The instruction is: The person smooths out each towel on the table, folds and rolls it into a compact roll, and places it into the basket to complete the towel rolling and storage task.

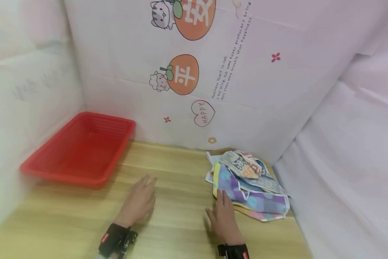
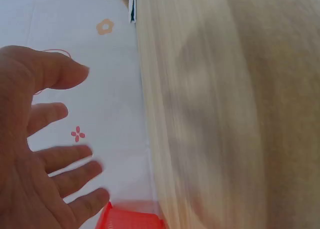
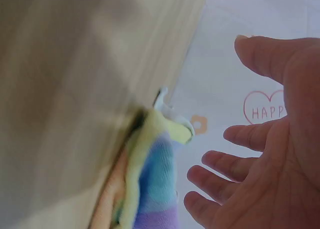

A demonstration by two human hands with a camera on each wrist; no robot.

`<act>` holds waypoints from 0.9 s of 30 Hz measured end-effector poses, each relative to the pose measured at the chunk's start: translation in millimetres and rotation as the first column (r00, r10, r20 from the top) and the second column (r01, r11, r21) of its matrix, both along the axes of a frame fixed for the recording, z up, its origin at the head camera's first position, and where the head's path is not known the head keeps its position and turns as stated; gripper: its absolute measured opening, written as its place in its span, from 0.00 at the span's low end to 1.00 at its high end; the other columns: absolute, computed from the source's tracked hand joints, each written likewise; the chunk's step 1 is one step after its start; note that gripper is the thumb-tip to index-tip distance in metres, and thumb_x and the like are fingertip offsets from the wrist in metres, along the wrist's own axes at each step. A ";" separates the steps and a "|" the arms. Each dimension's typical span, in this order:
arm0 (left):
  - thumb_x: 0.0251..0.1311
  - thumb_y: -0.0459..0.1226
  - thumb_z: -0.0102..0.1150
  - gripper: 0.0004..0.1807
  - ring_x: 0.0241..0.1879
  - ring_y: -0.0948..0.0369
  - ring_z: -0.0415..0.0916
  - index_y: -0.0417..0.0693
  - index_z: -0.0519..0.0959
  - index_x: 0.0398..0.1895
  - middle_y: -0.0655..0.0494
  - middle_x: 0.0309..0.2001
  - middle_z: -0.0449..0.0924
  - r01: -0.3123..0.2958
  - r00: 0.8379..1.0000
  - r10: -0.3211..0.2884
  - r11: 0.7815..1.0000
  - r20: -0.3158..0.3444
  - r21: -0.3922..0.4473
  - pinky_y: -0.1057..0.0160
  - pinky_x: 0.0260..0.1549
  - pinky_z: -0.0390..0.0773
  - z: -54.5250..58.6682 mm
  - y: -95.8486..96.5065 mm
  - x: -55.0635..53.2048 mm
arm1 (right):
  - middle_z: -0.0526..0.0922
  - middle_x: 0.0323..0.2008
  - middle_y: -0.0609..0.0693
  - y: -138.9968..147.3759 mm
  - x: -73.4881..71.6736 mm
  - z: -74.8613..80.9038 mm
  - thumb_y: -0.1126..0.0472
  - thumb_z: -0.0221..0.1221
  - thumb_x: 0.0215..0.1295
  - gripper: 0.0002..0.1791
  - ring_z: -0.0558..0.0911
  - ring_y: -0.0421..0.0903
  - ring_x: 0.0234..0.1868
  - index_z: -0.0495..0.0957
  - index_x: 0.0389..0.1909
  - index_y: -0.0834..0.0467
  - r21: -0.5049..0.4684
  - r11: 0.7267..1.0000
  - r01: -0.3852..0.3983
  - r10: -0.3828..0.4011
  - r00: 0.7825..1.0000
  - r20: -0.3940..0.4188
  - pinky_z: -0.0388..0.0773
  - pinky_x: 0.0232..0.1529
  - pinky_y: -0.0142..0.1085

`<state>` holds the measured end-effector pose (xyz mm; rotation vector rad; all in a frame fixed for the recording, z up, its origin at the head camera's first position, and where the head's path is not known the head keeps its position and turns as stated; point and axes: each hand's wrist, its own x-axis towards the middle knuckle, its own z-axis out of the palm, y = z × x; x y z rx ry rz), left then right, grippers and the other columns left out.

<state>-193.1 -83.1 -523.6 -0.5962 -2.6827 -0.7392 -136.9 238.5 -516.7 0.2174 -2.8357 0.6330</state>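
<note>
My left hand (image 1: pixel 138 200) hovers over the wooden table with its fingers loosely spread and holds nothing; in the left wrist view, thumb and fingers (image 2: pixel 70 179) stand apart. My right hand (image 1: pixel 224 217) is beside a pile of cloths, fingers extended and its palm bare in the right wrist view. Nearest to it lies a purple, blue and yellow checked towel (image 1: pixel 262 203), its fingertips at the towel's edge in the head view; whether they touch, I cannot tell. Smaller printed cloths (image 1: pixel 240 163) lie crumpled on top of the pile.
A red plastic basket (image 1: pixel 74 180) stands at the back left, against the side wall. White printed sheets (image 1: pixel 126 64) hang behind and along both sides of the wooden table (image 1: pixel 174 230). The cloth pile sits at the back right corner.
</note>
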 end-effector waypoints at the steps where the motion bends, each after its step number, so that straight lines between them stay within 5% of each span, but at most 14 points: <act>1: 0.58 0.34 0.68 0.35 0.65 0.36 0.70 0.38 0.70 0.70 0.31 0.68 0.69 0.009 1.000 -0.009 1.000 -0.005 0.009 0.36 0.64 0.69 1.4 0.9 -0.6 | 0.56 0.71 0.79 3.4 -3.9 2.1 0.58 0.62 0.70 0.42 0.61 0.75 0.70 0.53 0.74 0.73 0.001 1.000 0.001 -0.001 1.000 -0.001 0.60 0.68 0.68; 10: 0.58 0.32 0.68 0.28 0.53 0.43 0.81 0.36 0.76 0.63 0.38 0.54 0.83 0.071 0.997 -0.070 0.997 -0.019 0.034 0.43 0.53 0.80 14.8 19.1 -6.3 | 0.59 0.70 0.77 57.3 -51.3 20.4 0.55 0.64 0.69 0.46 0.61 0.74 0.71 0.50 0.77 0.71 0.017 1.000 0.025 -0.026 0.998 0.061 0.59 0.70 0.65; 15: 0.60 0.33 0.67 0.27 0.53 0.44 0.82 0.37 0.76 0.63 0.40 0.54 0.83 0.128 0.992 -0.129 0.991 0.018 0.036 0.44 0.53 0.80 11.4 36.7 -9.5 | 0.65 0.68 0.76 80.4 -68.0 6.6 0.56 0.70 0.61 0.51 0.67 0.73 0.68 0.52 0.76 0.71 0.014 1.000 0.010 -0.012 0.989 0.149 0.65 0.68 0.63; 18: 0.60 0.34 0.67 0.27 0.53 0.45 0.82 0.37 0.76 0.63 0.41 0.55 0.83 0.141 0.989 -0.142 0.989 0.046 0.037 0.44 0.54 0.81 10.8 41.3 -10.7 | 0.71 0.63 0.74 80.9 -79.3 -3.7 0.61 0.70 0.59 0.44 0.72 0.70 0.63 0.61 0.71 0.72 0.046 0.999 -0.012 0.004 0.985 0.171 0.71 0.64 0.60; 22: 0.60 0.34 0.67 0.25 0.51 0.46 0.83 0.38 0.77 0.61 0.41 0.53 0.84 0.159 0.985 -0.160 0.987 0.067 0.022 0.45 0.53 0.81 10.4 48.7 -10.2 | 0.75 0.54 0.68 79.6 -80.7 -10.4 0.69 0.70 0.56 0.31 0.75 0.65 0.56 0.73 0.60 0.71 0.055 0.998 -0.019 0.010 0.989 0.149 0.75 0.59 0.57; 27: 0.61 0.36 0.67 0.24 0.50 0.47 0.83 0.38 0.78 0.60 0.42 0.51 0.85 0.169 0.984 -0.167 0.985 0.063 -0.027 0.46 0.52 0.81 10.5 61.1 -7.7 | 0.78 0.51 0.67 74.2 -67.8 -8.8 0.81 0.67 0.45 0.30 0.78 0.63 0.54 0.77 0.55 0.72 -0.029 0.994 -0.103 0.105 0.989 0.100 0.76 0.58 0.56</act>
